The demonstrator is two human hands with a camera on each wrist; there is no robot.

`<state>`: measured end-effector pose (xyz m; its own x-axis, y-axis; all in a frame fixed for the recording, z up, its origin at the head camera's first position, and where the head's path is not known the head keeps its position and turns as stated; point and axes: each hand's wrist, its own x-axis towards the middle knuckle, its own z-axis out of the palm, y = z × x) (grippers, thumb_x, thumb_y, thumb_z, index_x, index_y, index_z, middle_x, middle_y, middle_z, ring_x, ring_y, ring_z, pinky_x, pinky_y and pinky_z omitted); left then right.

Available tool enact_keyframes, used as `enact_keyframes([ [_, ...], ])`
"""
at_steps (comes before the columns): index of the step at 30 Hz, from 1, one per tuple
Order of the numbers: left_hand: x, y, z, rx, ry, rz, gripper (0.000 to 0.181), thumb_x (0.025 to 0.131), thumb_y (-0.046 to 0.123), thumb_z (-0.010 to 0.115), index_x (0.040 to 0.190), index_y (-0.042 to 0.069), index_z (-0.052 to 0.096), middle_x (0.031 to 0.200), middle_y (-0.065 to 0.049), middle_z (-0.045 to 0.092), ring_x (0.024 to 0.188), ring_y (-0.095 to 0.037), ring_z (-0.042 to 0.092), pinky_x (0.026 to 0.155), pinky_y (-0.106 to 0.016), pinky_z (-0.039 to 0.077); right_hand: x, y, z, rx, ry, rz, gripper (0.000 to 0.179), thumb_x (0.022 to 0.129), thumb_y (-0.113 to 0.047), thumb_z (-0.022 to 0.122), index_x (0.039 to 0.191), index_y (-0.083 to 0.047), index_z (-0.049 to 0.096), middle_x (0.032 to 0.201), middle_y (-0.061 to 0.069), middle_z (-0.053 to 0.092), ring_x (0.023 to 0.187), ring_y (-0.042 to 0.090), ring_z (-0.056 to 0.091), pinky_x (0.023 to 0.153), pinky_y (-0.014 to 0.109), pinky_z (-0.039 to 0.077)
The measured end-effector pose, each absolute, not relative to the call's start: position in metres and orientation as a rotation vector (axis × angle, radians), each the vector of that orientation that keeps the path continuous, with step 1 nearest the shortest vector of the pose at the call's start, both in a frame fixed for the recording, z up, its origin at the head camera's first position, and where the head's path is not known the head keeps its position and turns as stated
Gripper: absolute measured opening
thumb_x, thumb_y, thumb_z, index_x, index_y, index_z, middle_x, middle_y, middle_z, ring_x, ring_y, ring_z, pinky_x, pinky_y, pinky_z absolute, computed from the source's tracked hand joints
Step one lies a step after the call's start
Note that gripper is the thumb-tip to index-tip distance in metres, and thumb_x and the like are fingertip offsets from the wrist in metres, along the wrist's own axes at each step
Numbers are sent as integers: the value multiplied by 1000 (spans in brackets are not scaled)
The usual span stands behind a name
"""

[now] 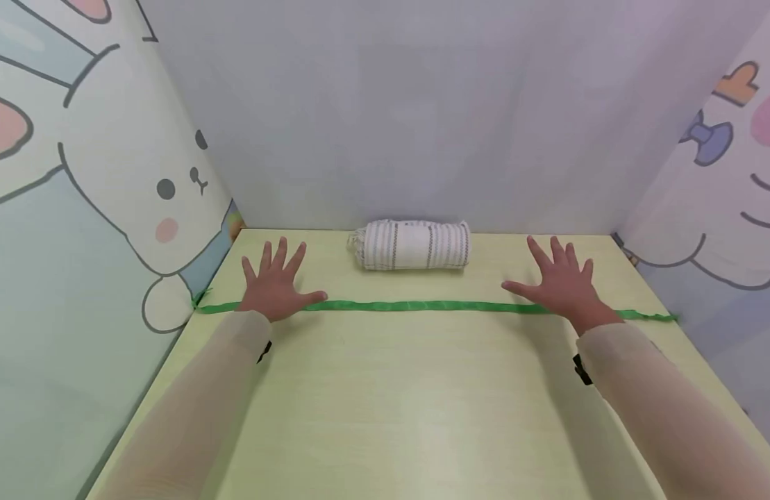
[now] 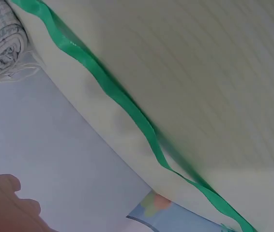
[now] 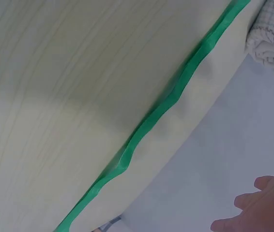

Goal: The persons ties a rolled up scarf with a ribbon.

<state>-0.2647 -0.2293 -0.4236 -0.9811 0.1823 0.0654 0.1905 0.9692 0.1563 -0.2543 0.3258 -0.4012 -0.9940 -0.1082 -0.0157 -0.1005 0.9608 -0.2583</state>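
A rolled striped cloth (image 1: pixel 412 246) with a fringed left end lies at the far edge of the table, midway between the hands. My left hand (image 1: pixel 275 288), fingers spread, is held over the left part of a green ribbon (image 1: pixel 409 305). On the other side my right hand (image 1: pixel 559 281) is spread the same way above the ribbon's right part. Both hands are bare and hold nothing. In the left wrist view the cloth's coiled end (image 2: pixel 4 53) shows at the upper left; the right wrist view has its other end (image 3: pixel 272 50) at the upper right.
The ribbon runs across the pale wooden table (image 1: pixel 416 389) from side to side. A plain grey-white wall (image 1: pixel 422 125) rises behind the table. Printed cartoon panels stand along the left (image 1: pixel 116 173) and right (image 1: pixel 722 194) sides.
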Motion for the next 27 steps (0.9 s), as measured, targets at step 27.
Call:
enact_keyframes([
  [27, -310, -155, -441, -614, -2914, -206, 114, 81, 74, 68, 167, 25, 12, 172, -14, 9, 157, -33, 4, 124, -56, -2, -294, 263, -417, -291, 3116, -446, 116, 86, -73, 66, 167, -17, 5, 168, 26, 6, 153, 50, 2, 117, 71, -1],
])
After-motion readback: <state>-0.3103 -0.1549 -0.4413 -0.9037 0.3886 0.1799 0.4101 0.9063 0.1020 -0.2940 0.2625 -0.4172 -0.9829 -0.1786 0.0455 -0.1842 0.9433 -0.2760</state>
